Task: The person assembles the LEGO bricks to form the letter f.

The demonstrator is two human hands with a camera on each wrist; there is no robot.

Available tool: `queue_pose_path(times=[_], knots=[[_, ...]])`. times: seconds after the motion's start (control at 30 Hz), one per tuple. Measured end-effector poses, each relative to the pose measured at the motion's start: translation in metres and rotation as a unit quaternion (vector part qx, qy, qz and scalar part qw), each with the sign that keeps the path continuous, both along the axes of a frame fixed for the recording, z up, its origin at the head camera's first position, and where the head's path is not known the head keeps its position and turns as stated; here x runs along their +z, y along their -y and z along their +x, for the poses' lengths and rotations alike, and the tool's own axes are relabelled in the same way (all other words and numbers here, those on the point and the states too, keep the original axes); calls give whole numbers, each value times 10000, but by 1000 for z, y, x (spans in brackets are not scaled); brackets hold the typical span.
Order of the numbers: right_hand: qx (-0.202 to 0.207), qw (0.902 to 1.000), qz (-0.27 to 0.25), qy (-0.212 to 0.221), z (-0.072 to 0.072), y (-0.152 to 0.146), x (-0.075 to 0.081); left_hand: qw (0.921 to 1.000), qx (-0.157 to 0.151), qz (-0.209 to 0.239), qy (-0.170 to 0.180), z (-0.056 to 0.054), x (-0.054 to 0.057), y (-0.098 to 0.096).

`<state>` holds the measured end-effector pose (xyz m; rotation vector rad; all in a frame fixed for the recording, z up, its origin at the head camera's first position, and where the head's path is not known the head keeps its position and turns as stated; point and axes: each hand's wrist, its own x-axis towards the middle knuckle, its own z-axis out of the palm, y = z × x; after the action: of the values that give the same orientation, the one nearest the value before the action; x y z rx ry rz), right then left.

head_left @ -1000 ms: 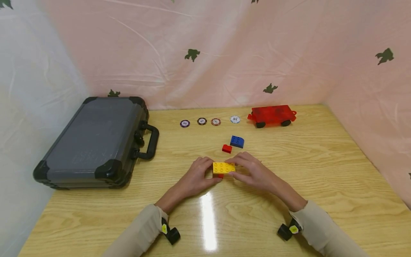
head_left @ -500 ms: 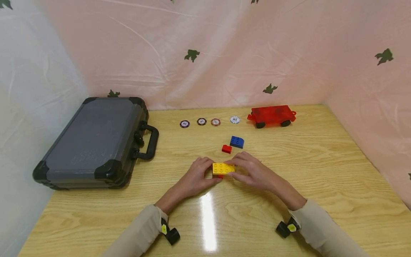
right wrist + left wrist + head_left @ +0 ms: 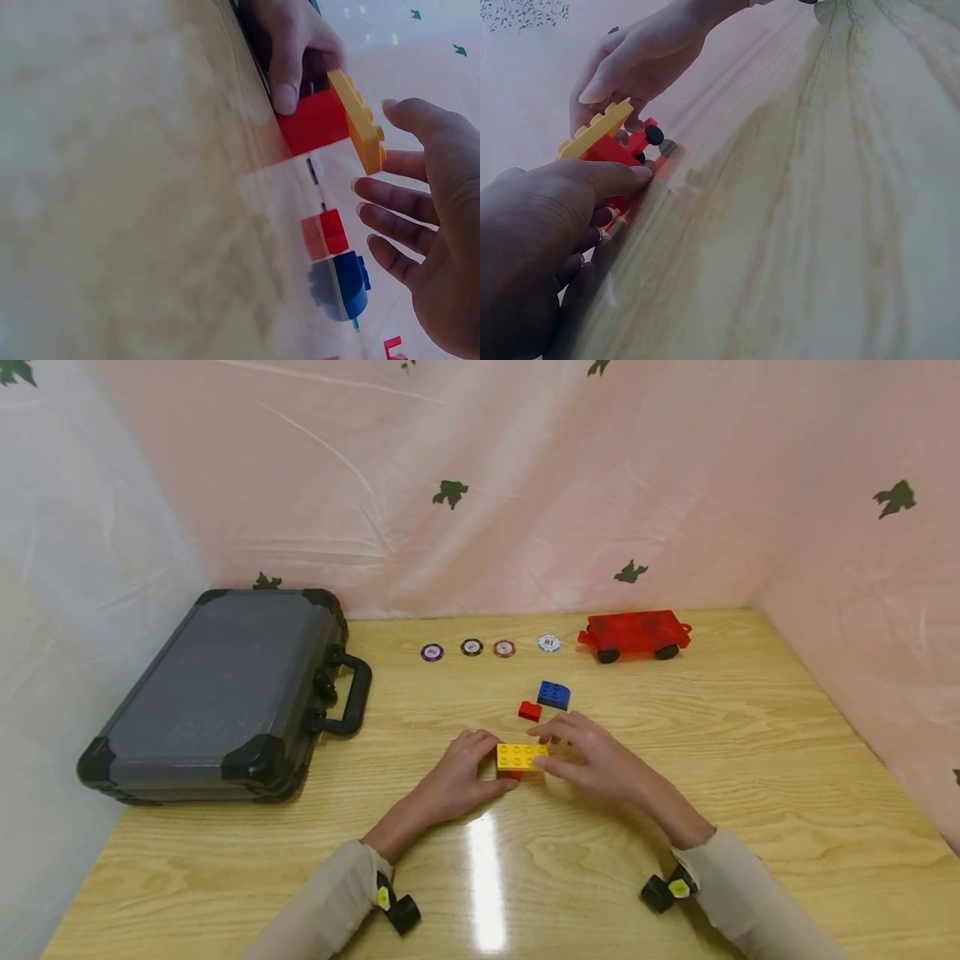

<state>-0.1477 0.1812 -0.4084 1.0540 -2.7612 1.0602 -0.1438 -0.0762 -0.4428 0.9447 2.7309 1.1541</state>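
A flat yellow toy brick [image 3: 517,756] with studs sits on top of a larger red brick [image 3: 315,121]. My left hand [image 3: 459,781] grips the red brick from the left, its thumb on the near side. At the right end of the yellow brick is my right hand [image 3: 600,764], its fingers spread and loosely bent. In the right wrist view its thumb stands apart from the yellow brick, while the index finger runs behind the brick's edge. Beyond the hands lie a small red brick [image 3: 529,711] and a blue brick [image 3: 553,694] with one rounded end.
A closed grey case [image 3: 210,685] with a black handle [image 3: 356,693] stands on the left. Along the back lie several poker chips [image 3: 472,647]. A red toy wagon [image 3: 637,633] with black wheels is at the back right. Cloth hangs behind the wooden table [image 3: 750,735].
The right hand's fingers have loosened and drawn slightly away from the yellow brick. My left hand and the stacked bricks keep their place.
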Motion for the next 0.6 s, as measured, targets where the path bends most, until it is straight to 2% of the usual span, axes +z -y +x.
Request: queue_pose_path(times=[0.1,0.33,0.6], knots=[[-181,9997,-136,-69,-8,-3,0,10000,-5,-19,-37,0,-1,0],[-308,9973,-93,-657,-34,-2,-7,10000,-26,35,-82,0,-2,1],[-561,9958,410,-588,-42,6,-9,9999,-28,2,-107,-1,-3,0]])
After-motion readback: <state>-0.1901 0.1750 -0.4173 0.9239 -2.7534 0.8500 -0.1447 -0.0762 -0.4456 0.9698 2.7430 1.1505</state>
